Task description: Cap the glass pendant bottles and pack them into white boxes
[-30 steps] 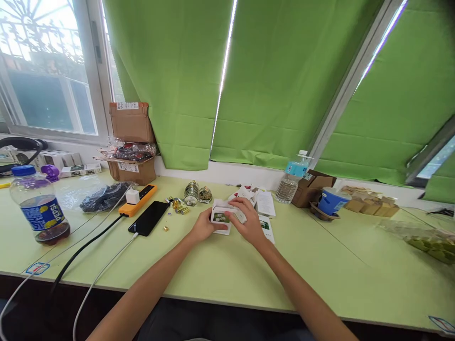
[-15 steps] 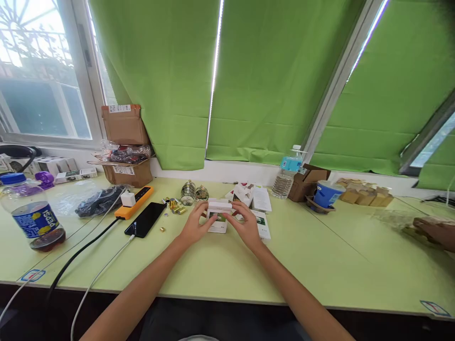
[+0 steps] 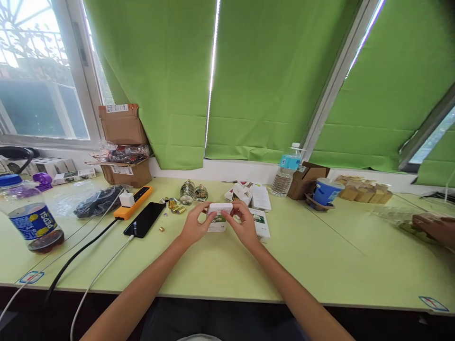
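Box [image 3: 220, 207], white, one; at table [image 3: 213, 279] centre, whether resting there, cannot tell; left hand [image 3: 195, 225] and right hand [image 3: 246, 226] pinching its opposite sides; top seemingly closed, contents hidden; release not yet done; right, carton [image 3: 259, 219], unheld; far right, packaging [image 3: 242, 192], likewise; far left, two ornaments [image 3: 187, 191], gold bits [image 3: 175, 207], untouched.

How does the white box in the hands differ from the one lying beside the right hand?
The held box is between the left hand and right hand; the lying box is flat on the table. Thumbs partly cover the held box's picture, while the lying box's picture is mostly visible. Both are white with green pictures.
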The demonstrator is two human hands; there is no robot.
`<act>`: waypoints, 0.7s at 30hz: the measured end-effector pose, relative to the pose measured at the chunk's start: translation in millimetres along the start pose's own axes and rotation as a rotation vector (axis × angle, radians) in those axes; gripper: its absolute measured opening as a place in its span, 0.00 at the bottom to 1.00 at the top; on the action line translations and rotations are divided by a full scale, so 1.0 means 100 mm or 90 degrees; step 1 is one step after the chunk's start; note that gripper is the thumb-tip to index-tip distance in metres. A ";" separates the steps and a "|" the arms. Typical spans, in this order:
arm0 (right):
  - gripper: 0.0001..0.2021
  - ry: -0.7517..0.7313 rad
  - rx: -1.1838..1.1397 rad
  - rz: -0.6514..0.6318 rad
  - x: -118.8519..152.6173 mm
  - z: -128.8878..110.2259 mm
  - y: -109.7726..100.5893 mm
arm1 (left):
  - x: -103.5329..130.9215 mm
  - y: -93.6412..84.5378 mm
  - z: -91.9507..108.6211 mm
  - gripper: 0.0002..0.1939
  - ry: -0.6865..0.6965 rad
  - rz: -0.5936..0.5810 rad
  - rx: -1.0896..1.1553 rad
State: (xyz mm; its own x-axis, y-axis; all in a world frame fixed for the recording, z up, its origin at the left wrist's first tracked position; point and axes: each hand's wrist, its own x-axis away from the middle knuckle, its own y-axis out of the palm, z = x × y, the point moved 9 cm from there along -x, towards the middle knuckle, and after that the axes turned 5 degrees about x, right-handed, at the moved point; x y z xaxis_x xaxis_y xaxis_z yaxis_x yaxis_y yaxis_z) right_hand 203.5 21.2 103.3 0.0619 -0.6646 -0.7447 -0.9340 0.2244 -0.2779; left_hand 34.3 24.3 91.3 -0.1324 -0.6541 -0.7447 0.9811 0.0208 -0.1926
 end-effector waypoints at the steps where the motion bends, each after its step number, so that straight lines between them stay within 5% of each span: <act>1: 0.10 0.006 -0.011 0.008 0.01 0.01 -0.01 | -0.01 -0.01 0.02 0.11 0.012 -0.003 -0.014; 5: 0.16 0.010 0.004 0.029 0.03 0.01 -0.01 | -0.04 -0.04 0.06 0.10 0.029 0.009 -0.021; 10: 0.15 -0.099 0.132 -0.010 0.05 -0.16 0.03 | 0.00 -0.03 -0.01 0.07 -0.022 0.038 0.036; 12: 0.13 -0.129 0.159 -0.027 0.06 -0.20 0.04 | 0.03 -0.03 -0.04 0.16 -0.042 0.055 0.067; 14: 0.13 -0.127 0.163 -0.042 0.06 -0.18 0.04 | 0.05 -0.02 -0.04 0.21 -0.042 0.055 0.068; 21: 0.13 -0.098 0.140 -0.064 0.03 -0.11 0.03 | 0.02 0.02 -0.04 0.14 -0.021 0.000 -0.017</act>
State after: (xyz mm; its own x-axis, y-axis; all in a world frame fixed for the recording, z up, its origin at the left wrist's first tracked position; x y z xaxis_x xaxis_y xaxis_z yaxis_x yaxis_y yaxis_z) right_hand 196.7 12.2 106.3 0.2180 -0.5793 -0.7854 -0.8226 0.3240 -0.4674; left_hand 35.4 25.9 87.2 -0.1272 -0.6788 -0.7232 0.9770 0.0401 -0.2095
